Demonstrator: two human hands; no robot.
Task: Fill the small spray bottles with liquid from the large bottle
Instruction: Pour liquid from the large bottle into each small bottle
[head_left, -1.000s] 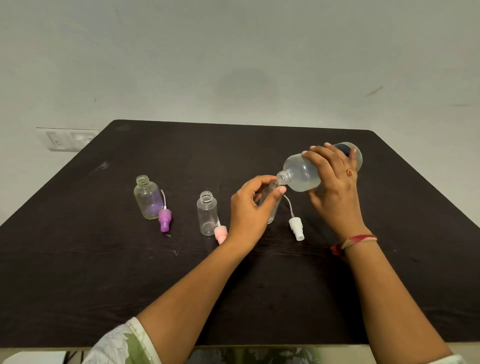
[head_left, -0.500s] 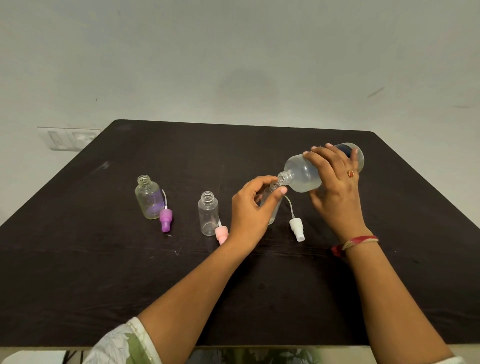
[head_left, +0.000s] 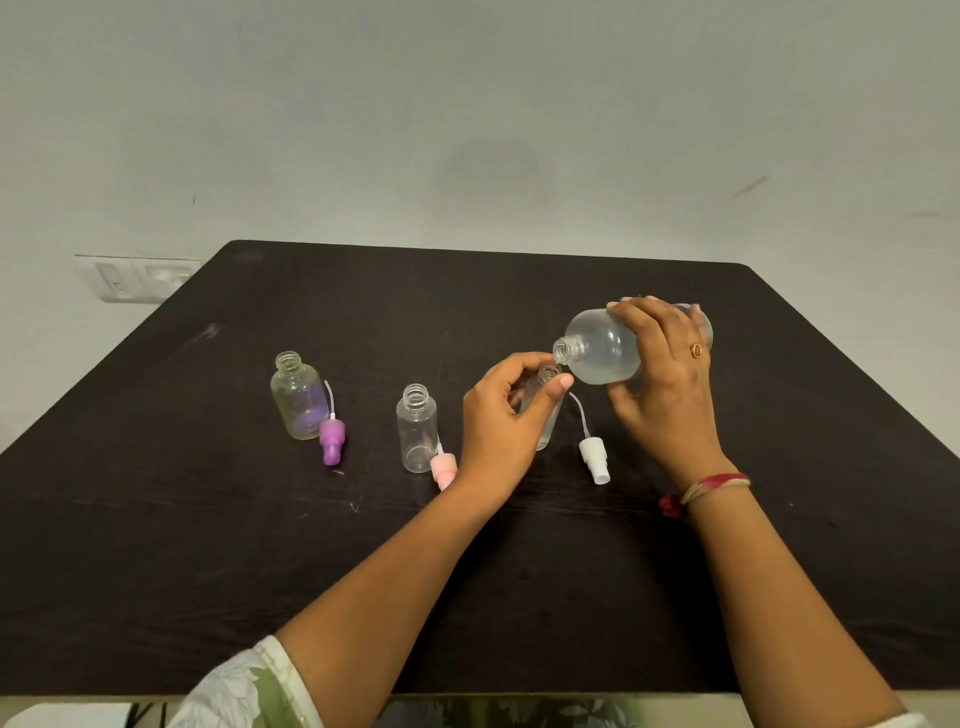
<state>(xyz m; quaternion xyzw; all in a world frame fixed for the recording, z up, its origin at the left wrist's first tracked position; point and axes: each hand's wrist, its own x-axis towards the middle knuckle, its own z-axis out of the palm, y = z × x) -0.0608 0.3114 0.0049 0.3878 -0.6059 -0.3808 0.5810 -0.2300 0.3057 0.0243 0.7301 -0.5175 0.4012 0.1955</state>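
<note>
The right hand (head_left: 660, 384) grips the big bottle (head_left: 597, 348) round its body, tipped almost flat above the table (head_left: 208, 571), its open neck pointing left and down. That neck sits right at the mouth of a small bottle (head_left: 548, 431), and the two seem to touch, though the thumb hides part of the join. The left hand (head_left: 501, 415) curls round this small bottle, which stands upright. A white cap (head_left: 595, 460) with its tube lies just to the right of it. Left of the hand stands the middle bottle (head_left: 416, 428), open, a pink cap (head_left: 443, 469) at its foot. Farther left stands the left bottle (head_left: 298, 397), also open, with a purple cap (head_left: 331, 441) just beside it. The right hand wears a ring (head_left: 696, 351).
</note>
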